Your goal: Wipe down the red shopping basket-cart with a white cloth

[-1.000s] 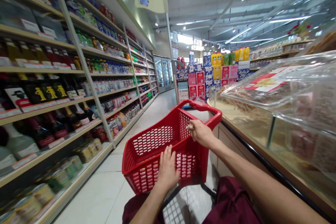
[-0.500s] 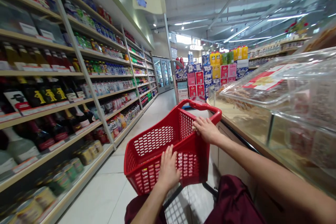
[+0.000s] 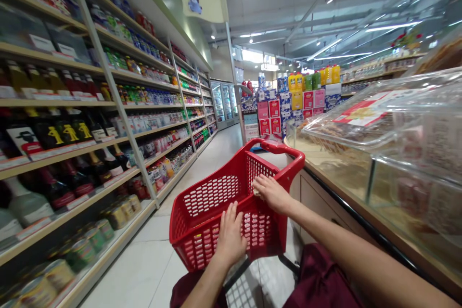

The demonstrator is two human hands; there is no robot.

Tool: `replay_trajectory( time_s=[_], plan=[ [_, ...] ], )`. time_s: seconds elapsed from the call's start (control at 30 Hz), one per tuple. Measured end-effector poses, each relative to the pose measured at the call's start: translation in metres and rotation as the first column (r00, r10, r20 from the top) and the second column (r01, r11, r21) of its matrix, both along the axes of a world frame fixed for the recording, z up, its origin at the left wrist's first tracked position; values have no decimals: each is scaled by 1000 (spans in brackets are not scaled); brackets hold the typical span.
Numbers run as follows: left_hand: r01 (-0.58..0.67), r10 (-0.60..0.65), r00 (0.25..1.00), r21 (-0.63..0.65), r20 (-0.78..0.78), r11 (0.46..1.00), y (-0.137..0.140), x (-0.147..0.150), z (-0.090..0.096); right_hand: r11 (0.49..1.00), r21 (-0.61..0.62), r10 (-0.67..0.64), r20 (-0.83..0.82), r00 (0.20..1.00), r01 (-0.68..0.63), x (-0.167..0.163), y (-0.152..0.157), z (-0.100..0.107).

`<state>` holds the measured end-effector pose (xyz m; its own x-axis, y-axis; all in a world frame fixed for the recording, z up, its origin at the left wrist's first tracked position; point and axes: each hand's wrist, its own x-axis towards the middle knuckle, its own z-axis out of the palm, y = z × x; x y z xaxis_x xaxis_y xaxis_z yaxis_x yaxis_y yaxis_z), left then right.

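A red plastic shopping cart basket (image 3: pixel 202 245) with slotted walls stands right in front of me on a dark frame. My left hand (image 3: pixel 231 236) lies against its near side wall at the rim, fingers stretched out and nothing held. On the same near rim, closer to the cart's red handle (image 3: pixel 296 163), is my right hand (image 3: pixel 272 193). Under its fingers I see a small pale crumpled cloth (image 3: pixel 256 192), pressed on the rim; most of it is hidden by the hand. The inside of the basket shows only partly.
Long shelves (image 3: pixel 144 130) of bottles and cans line the left side. At right is a glass-sided counter (image 3: pixel 332 168) with clear plastic food boxes (image 3: pixel 361 110). Stacked drink cartons (image 3: pixel 274 118) stand ahead, past a flag-shaped sign (image 3: pixel 212 5) on a post. Tiled floor (image 3: pixel 224 137) runs between.
My right hand has slid left along the near rim, away from the handle, with the pale cloth under its fingers. My left hand has hardly moved.
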<state>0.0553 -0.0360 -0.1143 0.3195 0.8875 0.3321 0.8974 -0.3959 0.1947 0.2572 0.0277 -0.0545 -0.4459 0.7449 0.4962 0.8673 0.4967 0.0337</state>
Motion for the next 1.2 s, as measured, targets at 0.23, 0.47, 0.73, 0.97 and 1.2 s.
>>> replay_trajectory(
  time_s=[0.23, 0.47, 0.73, 0.97, 1.2],
  plan=[
    [15, -15, 1000, 15, 27, 1000, 3, 4, -3, 962, 48, -269, -30, 963, 270, 21, 7, 2],
    [29, -29, 999, 11, 14, 1000, 2, 3, -2, 960, 108, -265, 40, 963, 260, 42, 9, 10],
    [14, -13, 1000, -36, 15, 999, 3, 5, 1, 977, 215, -20, 74, 997, 3, 7, 1, -27],
    [18, -17, 999, -56, 33, 998, 2, 8, 3, 899, 255, -347, -81, 934, 356, 47, 18, 0],
    [34, -34, 999, -107, 1, 994, 5, 5, 7, 964, 266, -24, 40, 999, 12, 7, 0, -39]
  ],
)
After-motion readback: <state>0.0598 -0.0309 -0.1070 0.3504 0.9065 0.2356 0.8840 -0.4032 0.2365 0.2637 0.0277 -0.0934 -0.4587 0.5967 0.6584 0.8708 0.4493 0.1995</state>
